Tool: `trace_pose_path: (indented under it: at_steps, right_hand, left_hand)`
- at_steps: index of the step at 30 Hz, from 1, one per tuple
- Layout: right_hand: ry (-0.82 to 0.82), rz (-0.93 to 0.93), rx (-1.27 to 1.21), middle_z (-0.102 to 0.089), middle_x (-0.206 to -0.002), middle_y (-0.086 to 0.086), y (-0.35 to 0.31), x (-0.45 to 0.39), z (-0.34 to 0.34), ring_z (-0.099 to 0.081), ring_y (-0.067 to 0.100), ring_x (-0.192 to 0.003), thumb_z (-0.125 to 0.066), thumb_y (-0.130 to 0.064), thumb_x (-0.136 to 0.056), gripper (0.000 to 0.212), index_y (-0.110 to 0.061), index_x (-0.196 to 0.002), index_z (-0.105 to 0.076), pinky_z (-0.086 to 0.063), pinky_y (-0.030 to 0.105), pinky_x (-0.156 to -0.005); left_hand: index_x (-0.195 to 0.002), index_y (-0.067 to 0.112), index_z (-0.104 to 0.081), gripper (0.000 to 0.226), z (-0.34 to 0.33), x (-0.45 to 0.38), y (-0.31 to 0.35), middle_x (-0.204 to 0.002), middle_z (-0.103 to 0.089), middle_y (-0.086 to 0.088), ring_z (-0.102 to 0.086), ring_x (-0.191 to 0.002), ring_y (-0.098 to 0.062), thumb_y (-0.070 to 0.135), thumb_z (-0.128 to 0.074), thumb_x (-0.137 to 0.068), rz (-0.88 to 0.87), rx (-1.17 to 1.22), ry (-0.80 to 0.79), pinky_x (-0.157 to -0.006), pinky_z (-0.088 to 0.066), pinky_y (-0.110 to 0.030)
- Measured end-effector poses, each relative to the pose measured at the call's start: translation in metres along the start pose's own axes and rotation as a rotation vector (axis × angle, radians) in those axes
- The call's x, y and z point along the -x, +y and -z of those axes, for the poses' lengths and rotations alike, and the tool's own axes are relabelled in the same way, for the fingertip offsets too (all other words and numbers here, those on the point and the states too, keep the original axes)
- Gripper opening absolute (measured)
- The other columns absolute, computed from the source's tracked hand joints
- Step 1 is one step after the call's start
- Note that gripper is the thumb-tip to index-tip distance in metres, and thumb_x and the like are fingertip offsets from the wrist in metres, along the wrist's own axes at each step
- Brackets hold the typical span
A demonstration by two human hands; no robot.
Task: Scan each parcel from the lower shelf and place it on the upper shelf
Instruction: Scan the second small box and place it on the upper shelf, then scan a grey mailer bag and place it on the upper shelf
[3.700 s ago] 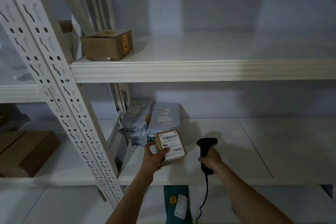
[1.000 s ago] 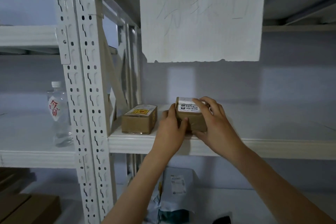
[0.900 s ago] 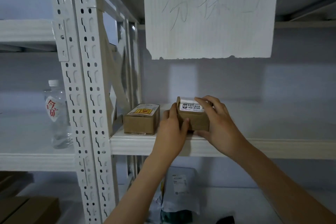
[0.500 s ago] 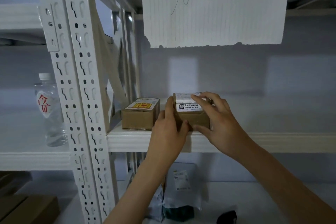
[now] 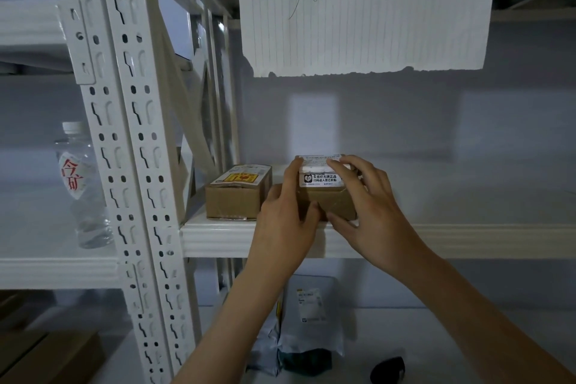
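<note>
A small brown cardboard parcel with a white label rests on the upper shelf near its front edge. My left hand grips its left side and my right hand grips its right side and top. A second brown box with a yellow sticker stands just to its left. Grey mailer bags lean on the lower shelf below. The black scanner lies on that lower shelf at the bottom edge of view.
A white perforated upright post stands to the left. A clear water bottle sits on the neighbouring shelf beyond it. A lined paper sheet with handwriting hangs above. A brown carton lies at the bottom left.
The scanner was put down on the lower shelf and the parcel was lifted onto the upper shelf. Over the last second both hands pushed it slightly deeper and stayed on it.
</note>
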State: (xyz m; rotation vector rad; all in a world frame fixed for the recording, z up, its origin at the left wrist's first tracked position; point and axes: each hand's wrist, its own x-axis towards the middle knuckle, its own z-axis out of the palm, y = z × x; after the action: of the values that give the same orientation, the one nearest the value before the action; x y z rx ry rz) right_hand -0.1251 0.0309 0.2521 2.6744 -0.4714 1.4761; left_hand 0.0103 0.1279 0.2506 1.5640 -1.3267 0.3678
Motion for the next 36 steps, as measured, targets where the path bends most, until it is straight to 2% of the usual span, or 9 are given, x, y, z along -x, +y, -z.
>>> trace_pose_path:
  at_steps: [4, 10, 13, 17, 21, 25, 30, 34, 36]
  right_hand:
    - [-0.019, -0.017, -0.001, -0.027, -0.156, 0.004, -0.002, 0.0, 0.0, -0.027, 0.022, -0.143, -0.073, -0.022, -0.085, 0.078, -0.019, -0.153, -0.033, -0.033, 0.028, -0.108]
    - [0.179, -0.089, 0.026, -0.043, -0.134, 0.009, -0.017, 0.002, 0.011, -0.04, 0.021, -0.125, -0.068, -0.019, -0.086, 0.052, -0.011, -0.135, -0.052, -0.039, 0.025, -0.103]
    - [0.223, -0.059, -0.032, -0.058, -0.098, 0.002, -0.032, 0.012, 0.024, -0.055, 0.016, -0.09, -0.066, -0.011, -0.088, 0.017, -0.008, -0.105, -0.063, -0.047, 0.022, -0.078]
    - [-0.14, -0.159, -0.174, -0.054, -0.059, -0.013, -0.048, 0.034, 0.031, -0.056, 0.01, -0.053, -0.057, -0.026, -0.096, 0.014, -0.019, -0.086, -0.063, -0.045, 0.02, -0.053]
    - [-0.489, -0.266, -0.088, -0.062, -0.068, -0.003, -0.039, 0.054, 0.012, -0.059, 0.012, -0.062, -0.051, -0.025, -0.098, 0.022, -0.014, -0.086, -0.066, -0.05, 0.033, -0.064]
    - [-0.764, -0.339, -0.059, -0.063, -0.073, 0.011, -0.028, 0.067, -0.023, -0.061, 0.025, -0.069, -0.047, -0.019, -0.096, 0.024, -0.005, -0.082, -0.061, -0.049, 0.041, -0.065]
    - [-0.796, -0.469, -0.144, -0.06, -0.07, 0.004, -0.001, 0.07, -0.085, -0.059, 0.021, -0.07, -0.048, -0.018, -0.095, 0.025, -0.006, -0.083, -0.066, -0.041, 0.03, -0.059]
    - [-0.794, -0.673, -0.28, -0.072, -0.1, 0.018, 0.029, 0.075, -0.138, -0.066, 0.028, -0.086, -0.048, -0.011, -0.092, 0.028, 0.007, -0.097, -0.069, -0.053, 0.03, -0.068]
    - [-0.795, -0.831, -0.344, -0.068, -0.104, 0.029, 0.045, 0.082, -0.165, -0.066, 0.04, -0.086, -0.052, -0.006, -0.09, 0.027, 0.016, -0.1, -0.064, -0.058, 0.047, -0.077]
  left_hand:
    - [-0.151, 0.032, -0.025, 0.068, 0.001, 0.001, 0.003, -0.142, -0.045, -0.004, -0.049, -0.116, -0.009, 0.02, -0.058, -0.093, 0.012, -0.007, 0.017, -0.095, -0.037, -0.017]
    - [-0.147, 0.032, -0.031, 0.066, 0.007, 0.015, 0.012, -0.15, -0.027, -0.011, -0.038, -0.136, -0.029, 0.017, -0.062, -0.09, -0.108, -0.14, 0.065, -0.109, -0.043, -0.036]
    - [-0.131, 0.024, -0.051, 0.045, 0.014, 0.033, 0.025, -0.132, -0.042, -0.001, -0.048, -0.117, -0.012, 0.016, -0.062, -0.088, -0.198, -0.098, 0.111, -0.093, -0.037, -0.005]
    - [-0.092, 0.017, -0.061, 0.017, 0.012, 0.06, 0.024, -0.083, -0.058, 0.011, -0.056, -0.071, -0.006, 0.029, -0.05, -0.093, -0.175, -0.011, 0.007, -0.063, -0.046, -0.016]
    - [-0.082, 0.017, -0.061, 0.021, -0.005, 0.078, -0.004, -0.062, -0.056, 0.011, -0.054, -0.057, -0.007, 0.031, -0.049, -0.091, -0.066, -0.067, -0.217, -0.054, -0.045, -0.019]
    - [-0.081, 0.011, -0.067, 0.023, -0.028, 0.082, -0.045, -0.07, -0.069, -0.003, -0.063, -0.063, -0.016, 0.024, -0.051, -0.092, 0.029, -0.125, -0.384, -0.064, -0.053, -0.04]
    - [-0.083, 0.011, -0.065, 0.019, -0.056, 0.075, -0.091, -0.082, -0.072, -0.012, -0.066, -0.075, -0.026, 0.018, -0.052, -0.094, 0.206, -0.122, -0.483, -0.072, -0.054, -0.043]
    - [-0.083, 0.007, -0.065, 0.021, -0.079, 0.075, -0.139, -0.09, -0.073, -0.017, -0.068, -0.084, -0.03, 0.013, -0.048, -0.094, 0.443, -0.173, -0.503, -0.066, -0.051, -0.031]
    - [-0.09, 0.007, -0.065, 0.02, -0.087, 0.083, -0.17, -0.1, -0.072, -0.017, -0.067, -0.092, -0.03, 0.011, -0.046, -0.095, 0.579, -0.199, -0.453, -0.066, -0.045, -0.025]
